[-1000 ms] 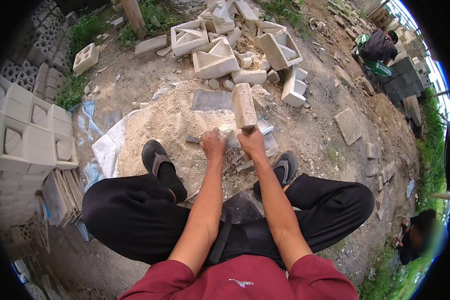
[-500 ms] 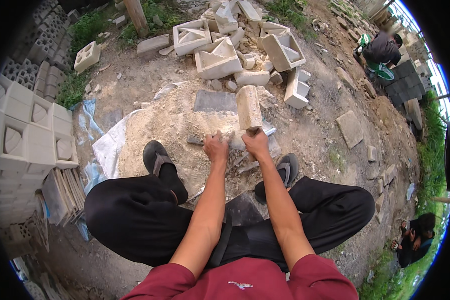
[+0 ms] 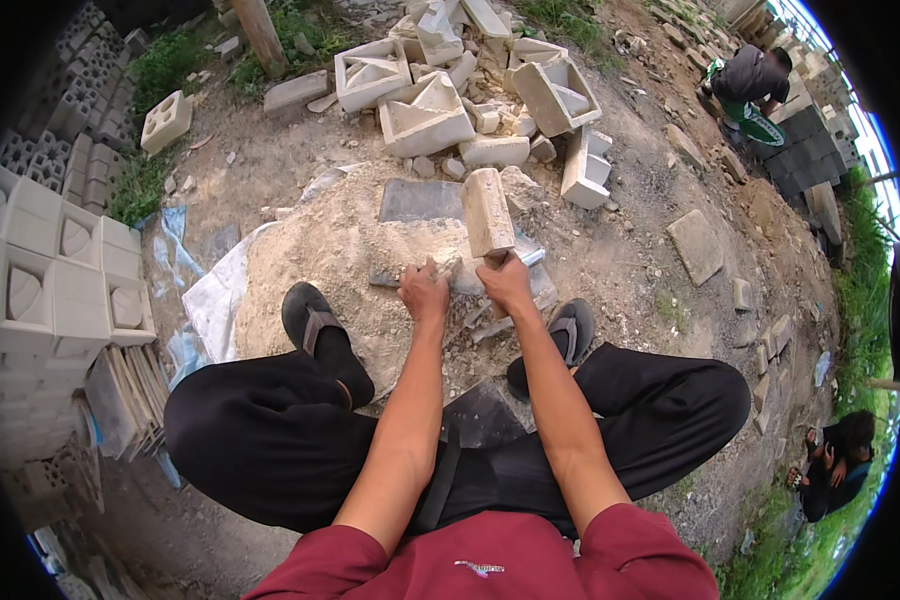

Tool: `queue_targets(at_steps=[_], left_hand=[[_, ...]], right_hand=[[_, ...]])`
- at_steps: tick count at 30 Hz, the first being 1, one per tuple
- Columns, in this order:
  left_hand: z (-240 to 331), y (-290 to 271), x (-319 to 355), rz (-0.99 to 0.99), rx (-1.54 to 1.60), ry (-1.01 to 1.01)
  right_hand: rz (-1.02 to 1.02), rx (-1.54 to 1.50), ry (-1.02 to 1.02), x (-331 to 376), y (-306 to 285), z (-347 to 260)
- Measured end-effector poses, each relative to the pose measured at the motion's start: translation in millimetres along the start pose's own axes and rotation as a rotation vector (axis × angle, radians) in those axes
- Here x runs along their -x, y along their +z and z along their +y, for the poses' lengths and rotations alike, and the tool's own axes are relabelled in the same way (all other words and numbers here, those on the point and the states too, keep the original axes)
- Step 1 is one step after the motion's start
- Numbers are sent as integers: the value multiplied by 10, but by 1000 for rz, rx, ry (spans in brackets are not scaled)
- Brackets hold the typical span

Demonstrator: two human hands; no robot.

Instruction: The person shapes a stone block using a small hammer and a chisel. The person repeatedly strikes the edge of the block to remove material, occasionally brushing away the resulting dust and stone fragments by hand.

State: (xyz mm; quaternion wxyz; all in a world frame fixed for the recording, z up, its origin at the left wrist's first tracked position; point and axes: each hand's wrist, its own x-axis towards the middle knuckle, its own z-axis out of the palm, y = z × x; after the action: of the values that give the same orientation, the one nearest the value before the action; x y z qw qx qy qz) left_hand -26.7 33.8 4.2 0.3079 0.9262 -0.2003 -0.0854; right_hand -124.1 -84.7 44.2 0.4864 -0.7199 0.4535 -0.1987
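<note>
R hand (image 3: 507,284) wrapped round mallet (image 3: 488,212), block head just past knuckles, nr L hand (image 3: 425,292). L fingers curled at pale grit (image 3: 305,255); can't tell if holding a bit. Prob. crushing step; next blow needs L fingers clear.

Blocky tan mallet (image 3: 488,212) in right grip (image 3: 507,282), worn head tilting slightly left

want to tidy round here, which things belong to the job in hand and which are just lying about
Seem in use:
- block-headed mallet, in the right grip
- pale crumbly heap, at the left grip

Seem just lying about:
- broken pale blocks, beyond the heap
- white sheet, left
- flat stone slab, right
</note>
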Motion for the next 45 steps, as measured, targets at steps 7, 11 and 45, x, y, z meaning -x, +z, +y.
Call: queue_targets(at_steps=[7, 11, 45], left_hand=[[0, 20, -33, -8, -41, 11], [-41, 11, -38, -9, -61, 5], [6, -34, -32, 6, 5, -3]], right_hand=[[10, 77, 11, 182, 276, 121], [-233, 222, 171, 25, 88, -20], [66, 55, -38, 168, 319, -210]])
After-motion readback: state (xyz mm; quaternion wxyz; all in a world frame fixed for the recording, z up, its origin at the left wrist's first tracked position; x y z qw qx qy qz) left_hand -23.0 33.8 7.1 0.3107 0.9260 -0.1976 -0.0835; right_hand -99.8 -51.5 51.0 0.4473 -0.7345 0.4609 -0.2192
